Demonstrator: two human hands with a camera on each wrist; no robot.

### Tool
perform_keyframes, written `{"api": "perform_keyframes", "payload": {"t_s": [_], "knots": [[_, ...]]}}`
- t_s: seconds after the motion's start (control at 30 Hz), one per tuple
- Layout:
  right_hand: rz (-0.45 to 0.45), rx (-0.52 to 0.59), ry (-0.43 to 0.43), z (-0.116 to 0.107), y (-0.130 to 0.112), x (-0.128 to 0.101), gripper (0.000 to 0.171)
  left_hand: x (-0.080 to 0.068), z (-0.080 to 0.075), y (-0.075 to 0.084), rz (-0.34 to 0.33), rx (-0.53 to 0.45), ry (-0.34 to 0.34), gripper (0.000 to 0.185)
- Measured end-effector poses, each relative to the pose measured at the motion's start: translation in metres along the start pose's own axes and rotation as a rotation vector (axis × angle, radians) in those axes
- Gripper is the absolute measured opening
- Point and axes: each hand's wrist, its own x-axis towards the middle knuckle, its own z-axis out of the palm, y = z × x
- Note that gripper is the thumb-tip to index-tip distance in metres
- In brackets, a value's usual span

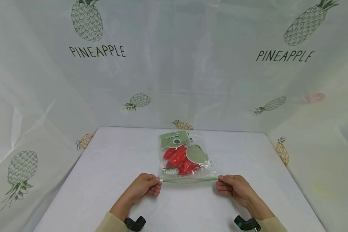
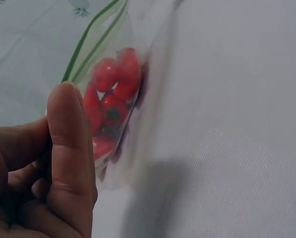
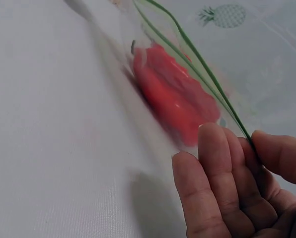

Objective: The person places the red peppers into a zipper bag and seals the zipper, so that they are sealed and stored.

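A clear zip bag (image 1: 198,155) with green cartoon prints lies flat on the white table, its green zip edge (image 1: 188,181) toward me. Inside are several red peppers (image 1: 178,157); a wrinkled red pepper (image 3: 173,94) with a dark stem shows in the right wrist view, and rounder red ones (image 2: 106,74) in the left. My left hand (image 1: 143,187) pinches the left end of the zip edge, beside a small white slider (image 1: 161,180). The right end is pinched by my right hand (image 1: 235,189) between thumb and fingers. Between the hands the two green strips stand slightly apart.
The white table (image 1: 119,148) ends at a back edge, with a pale pineapple-printed curtain (image 1: 188,74) behind it and along both sides. A dark device (image 1: 135,223) is strapped at the left wrist, another device (image 1: 247,223) at the right.
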Motion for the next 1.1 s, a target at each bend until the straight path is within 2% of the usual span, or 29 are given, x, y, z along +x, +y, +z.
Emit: {"api": "perform_keyframes", "payload": {"t_s": [0.23, 0.43, 0.6, 0.87, 1.1], "knots": [[0.009, 0.090, 0.002, 0.007, 0.003, -0.001, 0.025, -0.001, 0.007, 0.005, 0.027, 0.039, 0.046, 0.032], [0.060, 0.216, -0.134, 0.030, 0.017, 0.000, 0.030, -0.005, 0.014, 0.008, 0.037, -0.004, 0.075, 0.033], [0.092, 0.250, -0.234, 0.064, 0.030, 0.002, 0.034, -0.007, 0.019, 0.007, 0.030, -0.014, 0.060, 0.036], [0.115, 0.245, -0.282, 0.130, 0.037, 0.012, 0.042, -0.005, 0.023, 0.000, 0.029, -0.027, 0.058, 0.037], [0.094, 0.263, -0.319, 0.166, 0.034, 0.024, 0.041, -0.004, 0.024, -0.003, 0.041, -0.029, 0.037, 0.033]]}}
